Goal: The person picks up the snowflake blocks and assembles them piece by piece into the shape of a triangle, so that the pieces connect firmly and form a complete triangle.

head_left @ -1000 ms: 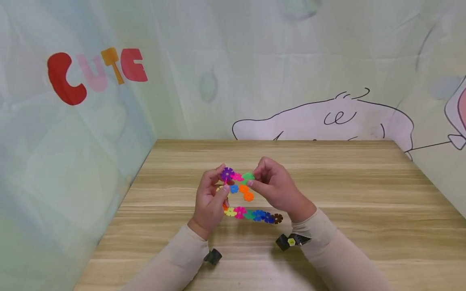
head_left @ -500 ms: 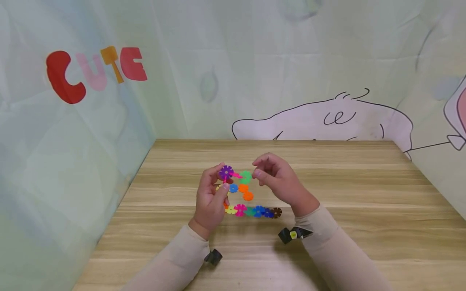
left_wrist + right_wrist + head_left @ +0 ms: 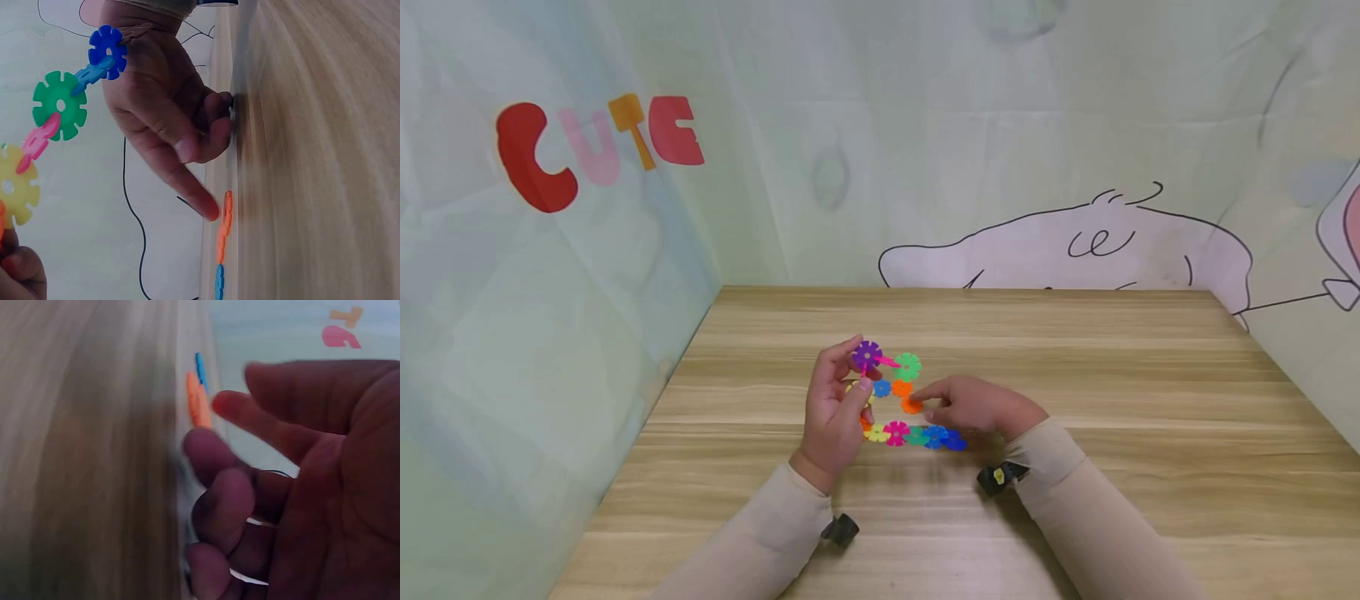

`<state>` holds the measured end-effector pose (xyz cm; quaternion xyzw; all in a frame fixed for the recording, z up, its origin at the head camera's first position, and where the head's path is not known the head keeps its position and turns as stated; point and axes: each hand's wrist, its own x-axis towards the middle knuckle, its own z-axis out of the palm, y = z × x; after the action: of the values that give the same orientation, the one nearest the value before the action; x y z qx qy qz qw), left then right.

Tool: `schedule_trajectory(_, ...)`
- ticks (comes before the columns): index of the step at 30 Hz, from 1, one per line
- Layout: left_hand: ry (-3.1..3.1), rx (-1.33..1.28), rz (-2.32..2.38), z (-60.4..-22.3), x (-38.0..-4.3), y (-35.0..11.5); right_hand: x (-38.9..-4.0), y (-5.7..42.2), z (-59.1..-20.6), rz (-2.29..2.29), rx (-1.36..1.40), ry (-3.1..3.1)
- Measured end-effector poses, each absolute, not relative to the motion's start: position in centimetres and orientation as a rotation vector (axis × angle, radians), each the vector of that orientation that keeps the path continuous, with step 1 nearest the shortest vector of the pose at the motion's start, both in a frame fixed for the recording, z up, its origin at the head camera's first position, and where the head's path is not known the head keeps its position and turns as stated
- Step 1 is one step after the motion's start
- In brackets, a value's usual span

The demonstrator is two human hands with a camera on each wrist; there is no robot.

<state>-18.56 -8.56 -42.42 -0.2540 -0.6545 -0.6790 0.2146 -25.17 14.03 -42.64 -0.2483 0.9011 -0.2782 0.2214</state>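
Note:
My left hand [image 3: 833,421] holds a chain of slotted plastic snowflake discs. Its upper part shows a purple disc [image 3: 867,347], a pink one edge-on, and a light green disc [image 3: 914,360] at the end. Out of the same hand runs a lower stretch with a pink disc [image 3: 897,427] and a dark blue disc [image 3: 99,42]; a brown disc [image 3: 136,32] ends it, overlapping the right hand in the left wrist view. My right hand [image 3: 981,404] holds nothing; its index finger stretches right up to two orange discs [image 3: 912,406] on the table, its other fingers loosely bent.
A small blue disc [image 3: 882,388] lies on the table beside the orange pair, with a pale yellow disc partly behind the left thumb. The wood-grain table [image 3: 1112,358] meets a printed cloth backdrop [image 3: 775,167] at its back and sides. Each wrist wears a small black camera.
My right hand has let go of the light green disc, which stays on the chain, and has moved down to the orange discs. The left hand keeps its hold almost in place.

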Motion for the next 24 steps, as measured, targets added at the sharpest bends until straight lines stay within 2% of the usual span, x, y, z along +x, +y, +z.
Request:
schedule_trajectory(8,-1.828,-0.697,-1.88,-42.27,-18.5,-8.36,-24.93,14.01,-42.57,-0.822,-0.582,2.523)
schedule_trajectory(24,-1.804,-0.696,-1.883,-42.37,-18.55,-8.42,-24.65,13.62,-42.67,-0.754,-0.603,2.591)
